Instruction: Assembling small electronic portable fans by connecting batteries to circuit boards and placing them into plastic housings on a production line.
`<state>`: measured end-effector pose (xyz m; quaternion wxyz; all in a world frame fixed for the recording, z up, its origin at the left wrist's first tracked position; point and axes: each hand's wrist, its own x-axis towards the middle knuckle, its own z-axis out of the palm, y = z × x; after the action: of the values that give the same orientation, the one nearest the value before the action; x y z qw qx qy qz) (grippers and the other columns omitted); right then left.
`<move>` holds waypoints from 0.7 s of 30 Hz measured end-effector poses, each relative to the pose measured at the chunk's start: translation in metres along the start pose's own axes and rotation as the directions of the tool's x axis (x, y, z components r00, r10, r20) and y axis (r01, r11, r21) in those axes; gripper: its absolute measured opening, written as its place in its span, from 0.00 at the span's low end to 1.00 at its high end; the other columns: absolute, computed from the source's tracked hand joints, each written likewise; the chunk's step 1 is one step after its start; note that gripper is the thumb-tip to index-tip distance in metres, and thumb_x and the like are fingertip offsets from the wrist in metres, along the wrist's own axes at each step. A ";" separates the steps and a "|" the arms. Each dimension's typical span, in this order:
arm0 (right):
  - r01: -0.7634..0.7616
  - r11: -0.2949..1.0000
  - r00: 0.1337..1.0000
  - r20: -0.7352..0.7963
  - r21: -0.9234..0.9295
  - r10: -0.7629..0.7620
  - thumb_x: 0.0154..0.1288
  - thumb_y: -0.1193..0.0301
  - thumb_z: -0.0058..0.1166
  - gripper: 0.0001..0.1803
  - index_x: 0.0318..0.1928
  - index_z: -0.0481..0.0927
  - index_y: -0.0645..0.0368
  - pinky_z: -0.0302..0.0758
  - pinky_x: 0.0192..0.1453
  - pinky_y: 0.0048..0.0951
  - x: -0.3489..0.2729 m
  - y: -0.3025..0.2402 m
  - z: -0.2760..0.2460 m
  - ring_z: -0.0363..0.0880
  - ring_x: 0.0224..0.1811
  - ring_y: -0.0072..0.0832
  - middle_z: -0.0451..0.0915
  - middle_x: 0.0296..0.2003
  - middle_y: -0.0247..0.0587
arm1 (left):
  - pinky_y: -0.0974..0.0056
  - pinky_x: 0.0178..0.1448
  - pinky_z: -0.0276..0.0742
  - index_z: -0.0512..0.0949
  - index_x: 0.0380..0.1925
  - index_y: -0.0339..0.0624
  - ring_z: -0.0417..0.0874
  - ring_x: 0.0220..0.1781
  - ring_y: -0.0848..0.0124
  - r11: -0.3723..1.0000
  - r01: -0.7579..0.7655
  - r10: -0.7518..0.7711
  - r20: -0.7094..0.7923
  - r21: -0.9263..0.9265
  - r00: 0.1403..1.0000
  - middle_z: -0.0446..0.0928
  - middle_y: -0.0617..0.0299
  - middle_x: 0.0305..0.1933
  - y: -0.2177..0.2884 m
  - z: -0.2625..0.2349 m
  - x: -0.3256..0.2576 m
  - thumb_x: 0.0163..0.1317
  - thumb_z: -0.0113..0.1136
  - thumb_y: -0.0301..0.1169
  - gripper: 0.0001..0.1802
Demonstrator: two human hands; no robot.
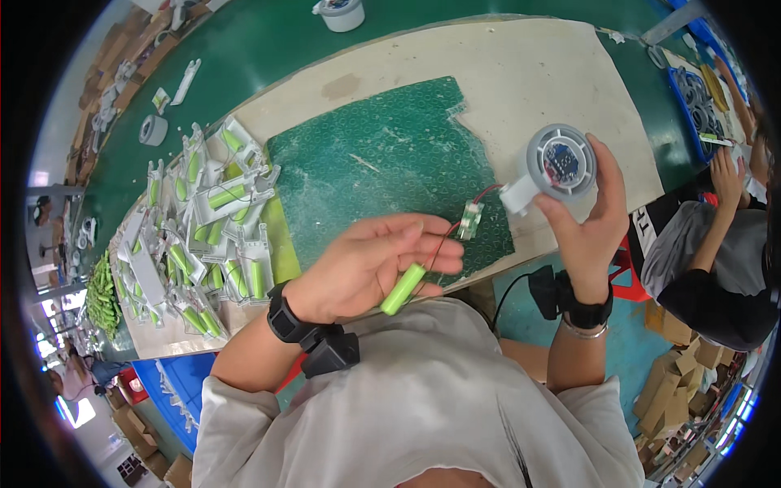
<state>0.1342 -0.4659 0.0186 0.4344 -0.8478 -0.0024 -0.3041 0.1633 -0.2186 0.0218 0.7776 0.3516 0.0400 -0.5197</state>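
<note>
The right hand [587, 232] gripped a round grey case [536, 167], circuit board [563, 161] inside, above the desk [244, 61].
The left hand [370, 256] had its fingers loosely open, a green battery [403, 289] against them — wired through a small green board [470, 220] to the case. Leftward, white holders [146, 270] carried more batteries [226, 196]; far right, a blue bin [680, 96] contained grey rings [701, 104].

Free: far half of green mat [358, 134], passable L to R, interrupted only by thin pale scrap [364, 163]. Also free: beige sheet [545, 61] beyond mat, along far edge. Blocked, L: heap of white casings w/ green cells [213, 210], stacked close to mat's L edge. Blocked, near edge: L hand [378, 256] w/ single green cell [403, 289] at fingers. Blocked, R: R hand [594, 220] around grey round housing [560, 163]. Btwn hands: small PCB [470, 220] on thin wires [486, 193], barring straight pass.
</note>
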 end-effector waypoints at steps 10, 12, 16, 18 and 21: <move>-0.219 0.903 0.975 -0.127 -0.371 0.184 0.46 0.69 0.65 0.33 0.53 0.67 0.64 0.68 0.53 0.30 0.040 0.081 -0.043 0.73 0.49 0.33 0.75 0.46 0.46 | 0.63 0.55 0.72 0.61 0.55 0.35 0.71 0.56 0.62 0.983 -0.127 0.154 -0.216 0.132 0.964 0.67 0.51 0.56 0.002 -0.002 0.024 0.65 0.46 0.31 0.21; -0.223 0.917 0.969 -0.179 -0.329 0.172 0.48 0.68 0.64 0.32 0.54 0.67 0.64 0.67 0.54 0.30 0.036 0.119 -0.053 0.74 0.49 0.34 0.75 0.46 0.46 | 0.64 0.54 0.72 0.64 0.54 0.34 0.72 0.55 0.62 0.978 -0.121 0.157 -0.219 0.168 0.963 0.68 0.51 0.54 0.002 -0.001 0.020 0.64 0.46 0.31 0.19; -0.107 0.842 0.945 -0.317 -0.529 -0.079 0.53 0.68 0.60 0.26 0.52 0.69 0.63 0.66 0.55 0.29 0.036 0.098 -0.047 0.74 0.49 0.34 0.75 0.45 0.45 | 0.66 0.52 0.72 0.70 0.48 0.35 0.76 0.49 0.66 0.939 -0.170 0.241 -0.218 0.299 0.946 0.73 0.54 0.48 0.001 -0.008 -0.008 0.64 0.47 0.31 0.15; -0.100 0.884 0.965 -0.260 -0.458 -0.026 0.54 0.69 0.59 0.23 0.50 0.71 0.63 0.66 0.54 0.28 0.033 0.072 -0.043 0.74 0.48 0.34 0.76 0.45 0.45 | 0.67 0.51 0.71 0.72 0.46 0.36 0.76 0.46 0.69 0.863 -0.213 0.347 -0.231 0.458 0.909 0.75 0.57 0.45 0.000 -0.014 -0.022 0.64 0.48 0.30 0.13; -0.058 0.931 0.987 -0.162 -0.361 -0.002 0.55 0.72 0.57 0.15 0.44 0.75 0.61 0.66 0.53 0.27 0.026 0.038 -0.024 0.75 0.46 0.34 0.77 0.42 0.44 | 0.67 0.51 0.71 0.72 0.45 0.35 0.76 0.46 0.70 0.767 -0.222 0.447 -0.253 0.602 0.858 0.75 0.58 0.44 -0.001 -0.022 -0.041 0.63 0.49 0.29 0.13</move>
<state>0.1531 -0.5139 0.0151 0.2729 -0.8865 0.1009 -0.3599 0.1506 -0.1741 0.0225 0.7004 0.6563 -0.0257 -0.2794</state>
